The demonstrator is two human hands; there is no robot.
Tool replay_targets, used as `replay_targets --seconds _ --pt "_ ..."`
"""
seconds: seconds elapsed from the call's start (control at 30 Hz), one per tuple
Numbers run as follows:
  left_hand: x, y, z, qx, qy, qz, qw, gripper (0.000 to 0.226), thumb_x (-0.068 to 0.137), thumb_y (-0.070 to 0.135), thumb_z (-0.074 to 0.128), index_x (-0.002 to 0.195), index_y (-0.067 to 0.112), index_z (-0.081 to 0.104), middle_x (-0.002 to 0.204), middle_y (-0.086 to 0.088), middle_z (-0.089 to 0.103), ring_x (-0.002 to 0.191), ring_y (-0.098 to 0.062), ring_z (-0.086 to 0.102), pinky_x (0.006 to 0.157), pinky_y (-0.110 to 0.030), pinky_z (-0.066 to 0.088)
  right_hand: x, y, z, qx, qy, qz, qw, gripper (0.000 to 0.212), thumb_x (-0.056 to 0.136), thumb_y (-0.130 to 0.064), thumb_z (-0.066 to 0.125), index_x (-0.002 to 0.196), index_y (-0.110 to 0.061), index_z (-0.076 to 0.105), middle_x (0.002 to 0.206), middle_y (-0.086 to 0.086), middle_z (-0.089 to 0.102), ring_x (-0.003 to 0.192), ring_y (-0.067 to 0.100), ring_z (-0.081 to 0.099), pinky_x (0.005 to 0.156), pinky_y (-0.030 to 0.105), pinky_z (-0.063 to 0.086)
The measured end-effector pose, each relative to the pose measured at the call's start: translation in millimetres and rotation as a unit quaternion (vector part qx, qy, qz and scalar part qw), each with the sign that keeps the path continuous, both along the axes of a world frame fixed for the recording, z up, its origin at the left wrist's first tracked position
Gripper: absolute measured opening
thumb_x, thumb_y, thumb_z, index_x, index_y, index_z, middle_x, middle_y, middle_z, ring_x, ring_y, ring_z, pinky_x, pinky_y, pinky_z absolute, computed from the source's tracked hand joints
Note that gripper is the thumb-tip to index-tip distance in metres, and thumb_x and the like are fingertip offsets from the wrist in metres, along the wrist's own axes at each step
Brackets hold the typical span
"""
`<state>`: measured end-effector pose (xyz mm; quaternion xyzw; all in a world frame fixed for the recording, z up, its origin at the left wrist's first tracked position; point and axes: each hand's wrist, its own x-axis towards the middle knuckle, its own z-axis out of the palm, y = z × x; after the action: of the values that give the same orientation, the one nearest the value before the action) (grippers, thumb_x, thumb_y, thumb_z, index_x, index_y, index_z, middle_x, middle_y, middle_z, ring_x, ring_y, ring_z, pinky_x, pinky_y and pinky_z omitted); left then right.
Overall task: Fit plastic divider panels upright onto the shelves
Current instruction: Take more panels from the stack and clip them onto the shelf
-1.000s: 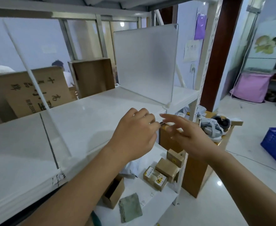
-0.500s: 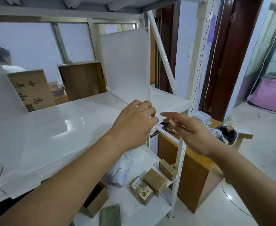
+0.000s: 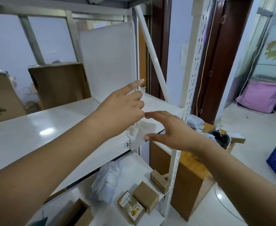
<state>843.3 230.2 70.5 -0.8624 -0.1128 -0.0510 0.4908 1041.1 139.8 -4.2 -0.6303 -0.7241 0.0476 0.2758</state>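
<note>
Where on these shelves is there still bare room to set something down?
The upper shelf is bare from the upright divider panel leftward to the cardboard boxes behind. The lower shelf is crowded: small cartons, a plastic bag.

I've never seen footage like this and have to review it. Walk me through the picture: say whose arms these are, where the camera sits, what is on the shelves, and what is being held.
There is no machine here. A person wears a wide-angle camera on the head, so you look forward and down along their own two bare arms. The left hand and right hand reach toward the front edge of a white metal shelf. A frosted plastic divider panel stands upright on that shelf, with its small white foot clipped at the shelf's edge below the hands. Both hands are open; neither grips anything. Cardboard boxes stand behind the shelf. The lower shelf holds small brown boxes and a plastic-wrapped packet.
</note>
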Motion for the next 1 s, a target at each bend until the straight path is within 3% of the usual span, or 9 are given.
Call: replay_targets --seconds 0.17,0.23,0.33,0.5,0.57,0.7,0.8,0.9,1.0 --pt "5.1 18.0 -0.6 0.004 0.016 -0.029 0.999 0.014 0.1 0.037 0.075 0.113 0.032 0.077 0.106 0.006 0.073 0.126 -0.026 0.056 0.131 -0.056 0.011 -2.3 40.2 0.2 -0.043 -0.041 0.057 0.997 0.072 0.081 -0.066 0.076 0.145 -0.043 0.051 0.155 -0.014 0.051 0.138 0.004 0.043 0.112 0.025 0.037" --pt "3.1 21.3 -3.0 0.005 0.02 -0.044 0.999 0.013 0.095 0.027 0.081 0.107 0.031 0.078 0.099 0.006 0.073 0.12 -0.027 0.057 0.129 -0.056 0.017 -5.2 52.7 -6.1 -0.042 -0.023 0.074 0.996 0.058 0.08 -0.064 0.078 0.131 -0.043 0.06 0.137 -0.021 0.062 0.116 -0.003 0.055 0.098 0.013 0.042" --pt "1.4 24.6 -5.2 0.014 0.019 -0.066 0.998 0.019 0.089 0.016 0.084 0.099 0.03 0.078 0.088 0.006 0.068 0.113 -0.025 0.058 0.126 -0.055 0.024 -3.6 64.3 -16.5 -0.03 0.0 0.066 0.997 0.044 0.074 -0.072 0.077 0.109 -0.049 0.062 0.097 -0.035 0.064 0.091 -0.005 0.066 0.084 0.017 0.057" --pt "3.4 31.3 -13.2 -0.013 0.051 -0.11 0.993 0.012 0.092 0.019 0.084 0.098 0.025 0.076 0.091 0.006 0.071 0.103 -0.022 0.06 0.122 -0.045 0.03 5.6 73.9 -18.9 -0.002 0.025 0.086 0.996 0.042 0.063 -0.094 0.064 0.096 -0.067 0.059 0.086 -0.05 0.062 0.089 -0.011 0.068 0.077 0.009 0.053" --pt "4.4 34.2 -19.1 -0.016 0.072 -0.128 0.989 0.007 0.096 0.015 0.079 0.099 0.02 0.074 0.093 0.004 0.071 0.097 -0.021 0.06 0.119 -0.041 0.037 9.3 75.8 -18.9 0.002 0.044 0.109 0.993 0.037 0.065 -0.094 0.063 0.09 -0.067 0.062 0.087 -0.042 0.068 0.085 -0.004 0.071 0.07 0.015 0.058" --pt "3.2 43.3 -15.2 0.005 0.1 -0.183 0.978 0.007 0.1 0.011 0.073 0.094 0.014 0.073 0.089 0.0 0.069 0.09 -0.022 0.06 0.114 -0.041 0.041 11.7 79.7 -24.7 0.007 0.044 0.106 0.993 0.069 0.065 -0.095 0.061 0.084 -0.03 0.075 0.075 -0.003 0.074 0.069 0.02 0.07 0.067 0.044 0.06" --pt "3.3 46.7 -12.2 -0.003 0.099 -0.21 0.973 0.01 0.101 0.01 0.073 0.091 0.012 0.074 0.087 -0.002 0.067 0.09 -0.023 0.061 0.112 -0.041 0.038 16.4 84.9 -26.7 -0.002 0.023 0.11 0.994 0.081 0.064 -0.098 0.059 0.079 -0.02 0.074 0.069 0.001 0.07 0.062 0.02 0.065 0.063 0.037 0.058" --pt "2.5 46.4 -14.5 -0.026 0.074 -0.225 0.971 0.022 0.104 0.004 0.064 0.085 0.011 0.072 0.083 -0.003 0.064 0.09 -0.026 0.059 0.112 -0.041 0.039 17.7 87.1 -25.7 0.017 0.022 0.122 0.992 0.072 0.064 -0.096 0.063 0.07 -0.024 0.065 0.059 -0.002 0.056 0.049 0.013 0.04 0.049 0.022 0.031" --pt "0.9 44.9 -15.8 -0.049 0.061 -0.214 0.974 0.022 0.104 0.0 0.063 0.086 0.011 0.071 0.084 -0.003 0.065 0.09 -0.026 0.056 0.114 -0.039 0.04 15.7 83.6 -24.8 0.022 0.041 0.135 0.99 0.039 0.063 -0.093 0.067 0.072 -0.055 0.063 0.056 -0.007 0.051 0.051 0.011 0.037 0.051 0.021 0.032"
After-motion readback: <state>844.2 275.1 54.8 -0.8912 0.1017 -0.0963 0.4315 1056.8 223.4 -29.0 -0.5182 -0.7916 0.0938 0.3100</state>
